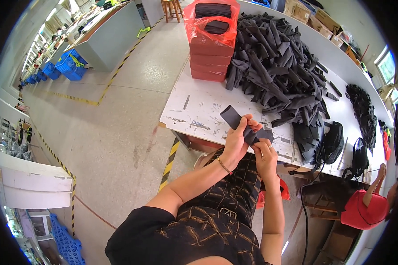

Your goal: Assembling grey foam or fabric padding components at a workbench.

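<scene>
A dark grey fabric strip [231,117] is held in front of me, just over the near edge of the white table [181,99]. My left hand [239,139] pinches it around its middle, and its flat end sticks out past my fingers to the upper left. My right hand [265,154], with a ring on one finger, grips the other, bunched part. Beyond my hands rises a big heap of similar dark fabric pieces [274,66]. A flatter stack of such pieces [306,137] lies at the table's front, right of my hands.
A red plastic bag [208,62] packed with dark strips stands at the table's left. Two black bags [333,140] sit on the right, near a cable. A person in a red top [362,210] sits at far right. Blue crates [70,65] stand on the floor at upper left.
</scene>
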Demonstrator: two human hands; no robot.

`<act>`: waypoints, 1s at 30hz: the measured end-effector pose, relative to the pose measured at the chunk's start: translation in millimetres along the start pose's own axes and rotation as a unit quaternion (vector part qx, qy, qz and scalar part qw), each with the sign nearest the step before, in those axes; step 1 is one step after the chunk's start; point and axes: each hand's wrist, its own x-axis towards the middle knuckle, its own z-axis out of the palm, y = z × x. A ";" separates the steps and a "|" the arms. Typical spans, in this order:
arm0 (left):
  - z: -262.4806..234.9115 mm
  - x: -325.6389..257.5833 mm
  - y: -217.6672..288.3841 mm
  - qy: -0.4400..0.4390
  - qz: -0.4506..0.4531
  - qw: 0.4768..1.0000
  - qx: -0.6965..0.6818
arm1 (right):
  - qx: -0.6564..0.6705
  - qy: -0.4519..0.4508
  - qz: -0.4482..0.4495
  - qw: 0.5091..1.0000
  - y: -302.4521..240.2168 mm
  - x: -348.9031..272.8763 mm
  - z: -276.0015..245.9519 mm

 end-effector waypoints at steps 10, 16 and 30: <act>-4.3 13.0 7.6 0.014 -0.009 1.000 -0.008 | 0.011 -0.012 0.009 1.000 2.2 0.6 -0.9; -11.3 15.9 7.9 0.008 -0.020 1.000 -0.016 | 0.012 -0.011 -0.002 1.000 3.6 -0.7 -0.1; -2.8 26.0 47.9 -0.013 -0.037 0.998 0.049 | 0.011 -0.025 0.020 0.999 11.3 -7.1 -2.0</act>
